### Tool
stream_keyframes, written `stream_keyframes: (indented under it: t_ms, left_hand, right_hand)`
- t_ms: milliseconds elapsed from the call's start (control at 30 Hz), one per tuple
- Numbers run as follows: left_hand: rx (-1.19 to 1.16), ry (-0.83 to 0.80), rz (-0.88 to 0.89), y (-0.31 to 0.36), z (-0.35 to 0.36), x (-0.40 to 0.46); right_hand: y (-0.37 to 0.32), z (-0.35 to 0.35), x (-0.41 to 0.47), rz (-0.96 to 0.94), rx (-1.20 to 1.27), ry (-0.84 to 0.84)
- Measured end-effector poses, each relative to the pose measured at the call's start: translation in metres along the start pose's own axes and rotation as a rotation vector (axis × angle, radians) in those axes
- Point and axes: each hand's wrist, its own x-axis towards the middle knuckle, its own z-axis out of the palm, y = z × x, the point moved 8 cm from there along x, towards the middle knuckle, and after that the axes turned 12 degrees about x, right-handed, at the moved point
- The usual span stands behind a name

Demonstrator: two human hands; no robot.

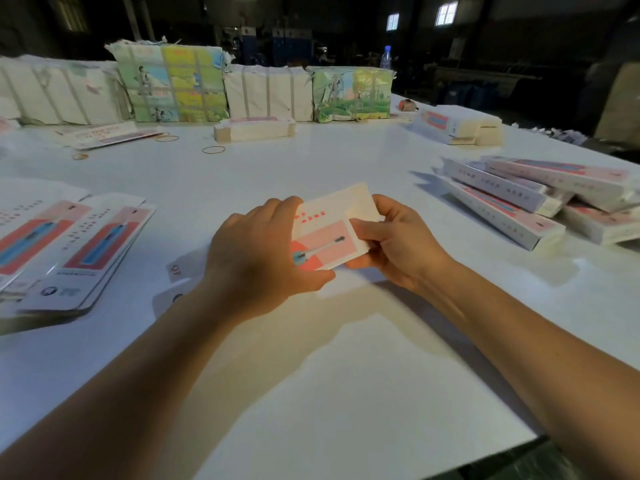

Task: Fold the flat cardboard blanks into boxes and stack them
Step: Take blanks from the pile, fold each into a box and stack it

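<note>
Holding the box up off the table between both hands, I have it end-on to me, so the printed face with the toothbrush picture looks up at the camera. My left hand wraps its near-left side, fingers curled over the top edge and thumb underneath, which I judge steadies the body while the end gets closed. My right hand pinches the right end, thumb pressing on the printed face beside the pale flap that sticks out past my fingertips. I read that as the step of tucking the end flap in, though I cannot tell whether the box is fully squared up, since my hands hide most of it.

Well to the left of my left hand lies the pile of flat blanks, fanned out on the table with their printed sides up, within reach for the next pick. Well to the right of my right hand sit the finished boxes, laid across one another in a loose heap, not a neat stack. That split makes sense: supply on one side, output on the other, the work in the middle.

Far beyond both hands stand strapped bundles, with rubber bands and a bottle.
</note>
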Motion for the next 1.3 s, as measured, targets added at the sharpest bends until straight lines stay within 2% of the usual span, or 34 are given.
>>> stream_keyframes:
  t_ms: [100,233,533,667,733,800,867,1033,1100,1200,1233,1300]
  left_hand:
    - [0.048,-0.042,0.021,0.003,0.002,-0.001]
    - [0.069,-0.171,0.007,0.003,0.011,-0.001]
    - [0.036,-0.363,-0.056,-0.002,0.026,-0.002]
    - [-0.018,-0.388,-0.054,-0.004,0.027,-0.004]
    - [-0.064,-0.408,-0.046,-0.005,0.027,-0.004]
    - [-0.165,-0.395,-0.075,-0.006,0.025,-0.003]
    - [-0.209,-0.381,-0.081,-0.007,0.022,-0.001]
    - [-0.207,-0.410,-0.049,-0.007,0.022,0.000]
    - [-0.179,-0.402,-0.059,-0.013,0.024,0.001]
    - [-0.201,-0.409,-0.123,-0.027,0.029,0.002]
    - [-0.235,-0.411,-0.148,-0.032,0.030,0.003]
    - [-0.281,-0.418,-0.175,-0.038,0.034,0.004]
  right_hand:
    - [-0.006,-0.001,-0.002,-0.088,-0.143,0.009]
    - [-0.007,-0.002,-0.005,-0.099,-0.242,0.016]
    - [0.001,-0.003,-0.006,-0.035,-0.263,0.071]
    - [0.009,-0.005,-0.006,0.076,-0.181,0.069]
    - [0.017,-0.003,-0.007,0.191,-0.123,0.016]
    - [0.022,0.003,-0.010,0.269,-0.164,-0.067]
    - [0.025,0.005,-0.011,0.295,-0.217,-0.102]
    - [0.024,0.002,-0.012,0.316,-0.237,-0.056]
    - [0.016,-0.004,-0.010,0.233,-0.204,0.044]
    - [-0.017,-0.026,-0.015,-0.182,-0.379,0.359]
    - [-0.025,-0.023,-0.019,-0.286,-0.483,0.389]
    - [-0.022,-0.008,-0.024,-0.344,-0.565,0.322]
